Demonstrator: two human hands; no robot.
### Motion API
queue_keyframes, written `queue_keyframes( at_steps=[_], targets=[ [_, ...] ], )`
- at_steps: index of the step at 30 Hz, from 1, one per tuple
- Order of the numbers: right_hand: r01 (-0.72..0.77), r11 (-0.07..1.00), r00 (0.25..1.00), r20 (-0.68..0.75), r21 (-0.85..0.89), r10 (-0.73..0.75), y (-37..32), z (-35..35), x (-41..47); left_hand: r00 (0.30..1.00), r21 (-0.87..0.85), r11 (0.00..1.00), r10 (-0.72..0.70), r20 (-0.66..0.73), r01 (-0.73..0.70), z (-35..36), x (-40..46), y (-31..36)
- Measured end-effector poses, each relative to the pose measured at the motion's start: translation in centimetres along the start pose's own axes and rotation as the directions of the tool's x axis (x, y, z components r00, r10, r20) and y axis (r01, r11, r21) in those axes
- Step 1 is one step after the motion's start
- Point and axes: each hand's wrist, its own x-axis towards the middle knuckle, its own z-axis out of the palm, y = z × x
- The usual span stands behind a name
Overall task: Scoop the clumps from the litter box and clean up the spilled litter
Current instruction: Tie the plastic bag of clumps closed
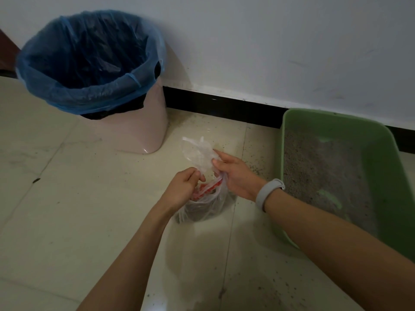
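A: Hands?
B: Left hand (183, 187) and right hand (235, 173) both pinched the clear plastic bag's (202, 205) twisted neck, fingers curled.
A: Bag location?
B: On the tiled floor (67, 209), between pink trash bin (143, 131) and green litter box (336, 164).

Both hands gripping a plastic bag

Left hand (183, 187) and right hand (235, 173) pinch the bag (202, 205); bin (89, 70) at ten o'clock, litter box (370, 153) at three.

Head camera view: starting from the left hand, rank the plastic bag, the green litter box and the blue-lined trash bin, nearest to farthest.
1. Plastic bag, gripped by the left hand.
2. Green litter box, on the right.
3. Trash bin, upper left by the wall.
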Motion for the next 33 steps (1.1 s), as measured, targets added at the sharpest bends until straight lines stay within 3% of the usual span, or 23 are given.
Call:
queue_keyframes(
  at_steps=[2,5,9,13,16,18,20,23,25,29,33],
  targets=[
    [0.048,0.998,0.999,0.018,-0.028,-0.047,-0.5,0.1,-0.5,0.999,0.081,0.997,0.016,0.034,-0.019,-0.1,0.0,0.0],
    [0.086,0.986,0.989,-0.107,-0.144,-0.102,-0.4,0.3,-0.4,0.998,0.158,0.986,0.044,0.037,-0.049,-0.3,-0.2,0.0],
    [0.106,0.889,0.925,-0.283,-0.445,-0.252,0.2,0.3,0.1,0.976,0.139,0.979,0.166,-0.138,-0.146,-0.2,-1.0,-0.4],
    [0.118,0.564,0.935,-0.099,-0.817,-0.339,0.5,0.6,-0.1,0.889,0.306,0.887,0.415,-0.195,-0.347,-0.2,-1.5,-1.7],
    [0.094,0.464,0.968,-0.028,-0.881,-0.249,0.4,1.1,-0.1,0.867,0.425,0.850,0.437,-0.239,-0.311,0.3,-1.4,-2.6],
    [0.045,0.540,0.985,-0.051,-0.840,-0.162,0.0,1.2,0.0,0.905,0.308,0.934,0.282,-0.319,-0.182,0.7,-1.5,-2.3],
    [-0.022,0.655,0.997,-0.067,-0.755,-0.044,-0.7,1.2,0.0,0.899,0.312,0.941,0.246,-0.363,-0.132,1.1,-1.4,-2.3],
    [-0.082,0.708,0.995,-0.016,-0.701,0.099,-1.5,0.6,-0.4,0.937,0.454,0.863,0.317,-0.146,-0.222,0.9,-1.0,-3.0],
    [-0.069,0.739,0.991,0.039,-0.670,0.128,-1.6,-0.1,-0.8,0.976,0.412,0.894,0.212,-0.043,-0.176,0.5,-0.7,-2.4],
    [-0.080,0.882,0.987,0.089,-0.464,0.136,-1.0,-1.0,-1.0,0.995,0.119,0.988,0.099,-0.006,-0.098,-0.3,-0.7,-1.2],
    [-0.108,0.985,0.969,0.206,-0.134,0.135,-0.7,-1.0,-0.8,0.998,-0.232,0.971,0.040,-0.045,-0.049,-0.3,-1.5,0.0]
  ],
)
